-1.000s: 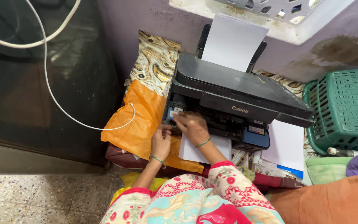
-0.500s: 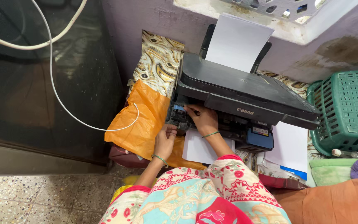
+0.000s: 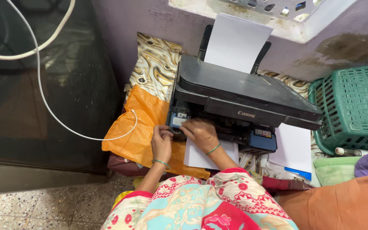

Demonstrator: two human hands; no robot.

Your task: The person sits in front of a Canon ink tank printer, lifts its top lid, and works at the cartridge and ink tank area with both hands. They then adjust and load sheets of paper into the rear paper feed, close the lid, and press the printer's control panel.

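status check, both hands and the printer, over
Both hands at the open front of the black printer: left hand at its lower left corner, right hand on the inner parts. Grip unclear. White sheet beneath.

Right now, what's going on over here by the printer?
A person is working at the open front of a black printer that sits on a patterned cloth. The right hand reaches into the opening, fingers at the ink parts inside. The left hand rests at the printer's lower left corner, beside an orange bag. White paper stands in the rear feeder, and another sheet lies under the right wrist. A green basket stands to the right.
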